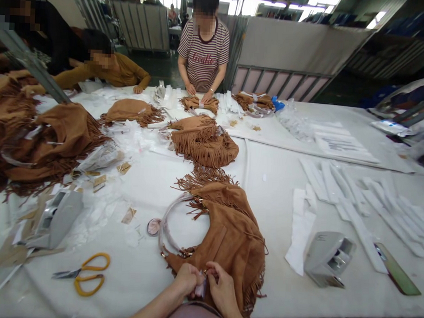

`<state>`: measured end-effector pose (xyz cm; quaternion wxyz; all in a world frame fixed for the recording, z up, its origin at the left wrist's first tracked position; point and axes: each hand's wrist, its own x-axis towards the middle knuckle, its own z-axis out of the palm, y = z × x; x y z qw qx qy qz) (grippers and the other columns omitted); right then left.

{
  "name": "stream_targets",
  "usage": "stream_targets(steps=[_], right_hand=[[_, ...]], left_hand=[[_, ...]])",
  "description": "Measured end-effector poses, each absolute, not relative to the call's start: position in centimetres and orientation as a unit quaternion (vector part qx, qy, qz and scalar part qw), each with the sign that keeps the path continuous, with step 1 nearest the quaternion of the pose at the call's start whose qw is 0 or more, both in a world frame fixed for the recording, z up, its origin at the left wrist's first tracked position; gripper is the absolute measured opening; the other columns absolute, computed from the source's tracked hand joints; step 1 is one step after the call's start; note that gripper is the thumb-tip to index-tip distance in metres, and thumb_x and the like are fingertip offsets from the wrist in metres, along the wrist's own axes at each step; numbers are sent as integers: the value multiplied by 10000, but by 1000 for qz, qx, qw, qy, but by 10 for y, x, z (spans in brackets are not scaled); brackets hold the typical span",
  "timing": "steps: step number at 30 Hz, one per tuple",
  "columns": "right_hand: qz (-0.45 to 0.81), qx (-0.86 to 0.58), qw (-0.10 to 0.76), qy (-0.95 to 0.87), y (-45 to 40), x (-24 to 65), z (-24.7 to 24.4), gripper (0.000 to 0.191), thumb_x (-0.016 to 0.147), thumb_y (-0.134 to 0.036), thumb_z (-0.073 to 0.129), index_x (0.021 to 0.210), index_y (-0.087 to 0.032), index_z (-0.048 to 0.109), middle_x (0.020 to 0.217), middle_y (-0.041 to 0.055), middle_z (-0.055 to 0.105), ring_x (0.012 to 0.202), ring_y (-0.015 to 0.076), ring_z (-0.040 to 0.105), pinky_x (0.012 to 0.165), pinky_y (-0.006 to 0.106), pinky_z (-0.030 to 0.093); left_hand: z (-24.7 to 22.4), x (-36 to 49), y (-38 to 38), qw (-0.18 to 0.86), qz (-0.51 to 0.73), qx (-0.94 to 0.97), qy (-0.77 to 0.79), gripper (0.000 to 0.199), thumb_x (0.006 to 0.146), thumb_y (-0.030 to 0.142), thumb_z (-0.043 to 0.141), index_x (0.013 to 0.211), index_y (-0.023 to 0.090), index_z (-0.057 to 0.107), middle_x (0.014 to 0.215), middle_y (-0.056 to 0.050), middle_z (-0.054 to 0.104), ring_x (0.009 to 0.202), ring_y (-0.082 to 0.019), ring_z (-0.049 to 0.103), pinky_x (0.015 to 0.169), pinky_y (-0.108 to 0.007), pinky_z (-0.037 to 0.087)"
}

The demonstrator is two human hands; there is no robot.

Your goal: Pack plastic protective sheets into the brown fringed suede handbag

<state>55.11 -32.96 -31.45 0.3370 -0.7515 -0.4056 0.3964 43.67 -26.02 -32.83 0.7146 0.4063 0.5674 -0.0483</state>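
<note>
A brown fringed bag (230, 234) lies at the table's front edge, its wrapped handle (166, 222) curving out to the left. Over the bag's lower edge, my left hand (188, 279) pinches a small piece of clear wrapping (201, 286). Close beside it on the right, my right hand (221, 287) has its thumb and forefinger pressed together at a small metal part on the bag; what lies between those fingertips is too small to tell.
Orange-handled scissors (89, 275) lie front left. Tape dispensers stand at left (58, 218) and right (328, 258). White strips (356, 219) and a green phone-like object (397, 272) are at right. More fringed bags (205, 140) lie beyond. People work across the table.
</note>
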Motion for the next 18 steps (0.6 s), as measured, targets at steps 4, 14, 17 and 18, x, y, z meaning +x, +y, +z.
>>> stream_targets(steps=[4,14,17,18], right_hand=[[395,-750,335,-412,-328,555,-317,303,794,-272,414,1026,-184,587,781,30,684,747,199,639,714,297,471],[482,-709,392,-334,-337,550,-340,413,680,-205,390,1079,-168,492,662,0,660,639,175,635,649,289,492],[483,-755,381,-228,-340,550,-347,356,729,-312,373,1016,-158,516,629,18,644,531,176,611,449,257,443],[486,-766,366,-208,-340,550,-349,321,741,-350,374,935,-163,548,604,21,636,483,170,593,399,244,408]], left_hand=[[-332,443,-261,703,-36,391,593,223,682,225,586,479,160,521,339,38,468,289,-81,372,350,-200,270],[-350,462,-262,667,12,327,670,214,572,140,559,391,155,448,339,19,434,327,-97,392,362,-215,243],[-353,464,-261,654,29,316,687,183,529,94,520,382,159,433,331,35,381,328,-86,347,362,-217,195],[-353,464,-261,651,35,315,690,175,521,88,508,380,160,434,333,36,370,331,-85,337,364,-218,190]])
